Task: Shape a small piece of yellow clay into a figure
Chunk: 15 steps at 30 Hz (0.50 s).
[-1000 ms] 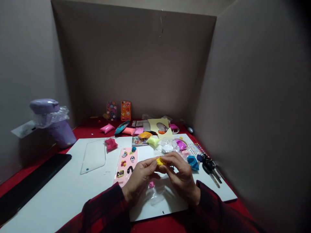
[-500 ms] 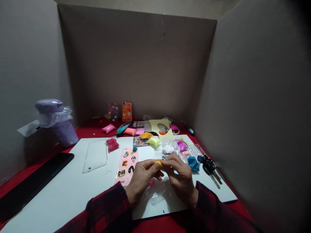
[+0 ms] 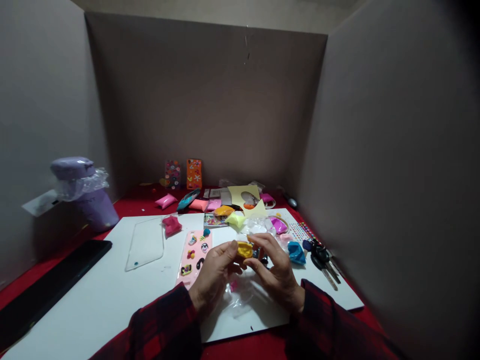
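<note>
The left hand (image 3: 212,272) pinches a yellow lump (image 3: 245,249); the right hand (image 3: 276,266) curls about its other end, whether gripping I can't tell. Left of this hold lies a decorated pink case (image 3: 195,260); right, a blue packet (image 3: 296,253).

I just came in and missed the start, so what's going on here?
A person is handling a soft-looking yellow lump above a white board. The left hand grips it; the right hand is at its other side, thumb and forefinger apart. A pink case with small colourful decorations lies on the board, partly hidden by the left hand. Farther left lies a clear case.
</note>
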Motion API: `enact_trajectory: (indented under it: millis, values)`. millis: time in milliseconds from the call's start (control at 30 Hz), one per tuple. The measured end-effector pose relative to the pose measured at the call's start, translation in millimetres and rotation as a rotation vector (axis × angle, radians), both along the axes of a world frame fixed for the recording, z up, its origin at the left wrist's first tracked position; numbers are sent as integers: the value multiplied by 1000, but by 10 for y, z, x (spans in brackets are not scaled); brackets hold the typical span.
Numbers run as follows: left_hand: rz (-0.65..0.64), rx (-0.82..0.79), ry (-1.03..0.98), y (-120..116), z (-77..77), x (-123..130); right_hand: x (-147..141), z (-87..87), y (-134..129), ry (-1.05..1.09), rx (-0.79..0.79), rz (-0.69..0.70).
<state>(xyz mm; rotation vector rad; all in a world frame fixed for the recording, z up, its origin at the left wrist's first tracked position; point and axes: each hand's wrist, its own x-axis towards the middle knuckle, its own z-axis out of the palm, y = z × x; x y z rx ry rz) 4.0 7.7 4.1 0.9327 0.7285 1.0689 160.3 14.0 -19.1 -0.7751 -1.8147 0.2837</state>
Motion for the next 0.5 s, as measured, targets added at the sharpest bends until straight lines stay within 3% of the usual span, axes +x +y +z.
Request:
enact_trajectory:
  millis: [267, 500]
  values:
    - [47, 121, 256, 36, -52, -18, -1, 30, -49, -19, 22, 90]
    - [31, 121, 276, 53, -33, -20, -6, 8, -31, -57, 10, 146]
